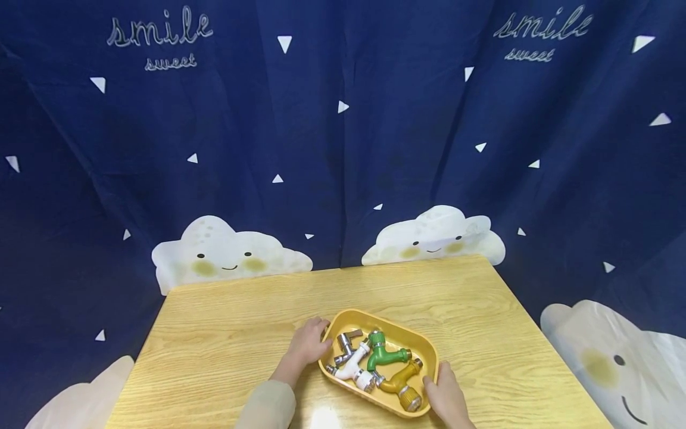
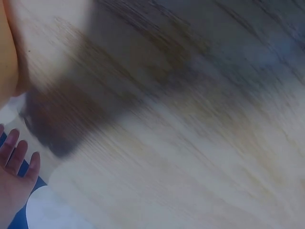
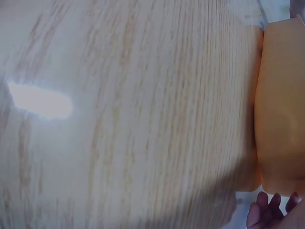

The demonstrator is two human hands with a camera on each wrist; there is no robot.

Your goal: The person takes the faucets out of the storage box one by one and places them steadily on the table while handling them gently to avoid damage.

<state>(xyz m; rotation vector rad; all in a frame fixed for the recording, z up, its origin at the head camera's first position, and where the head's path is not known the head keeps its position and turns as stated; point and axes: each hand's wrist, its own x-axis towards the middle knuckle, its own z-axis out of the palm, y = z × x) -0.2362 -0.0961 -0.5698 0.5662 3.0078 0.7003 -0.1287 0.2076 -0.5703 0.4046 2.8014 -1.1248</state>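
Note:
A yellow tray (image 1: 391, 326) stands on the wooden table, turned at a slant. In it lie a chrome tap (image 1: 343, 344) with a brown handle, a white tap (image 1: 352, 369), a green tap (image 1: 383, 356) and a mustard-yellow tap (image 1: 399, 382). My left hand (image 1: 308, 344) grips the tray's left end, its thumb at the rim. At the right end my right hand (image 1: 446, 395) holds the rim, thumb on top, other fingers largely hidden. The right wrist view shows the tray's outer wall (image 3: 283, 109) beside curved fingers (image 3: 274, 210); fingers (image 2: 18, 157) also show in the left wrist view.
The wooden tabletop (image 1: 230, 328) extends around the tray on both sides and behind it. A dark blue curtain (image 1: 321, 143) with white triangles and smiling clouds hangs behind the table and down both sides. Light glares on the tabletop near its front.

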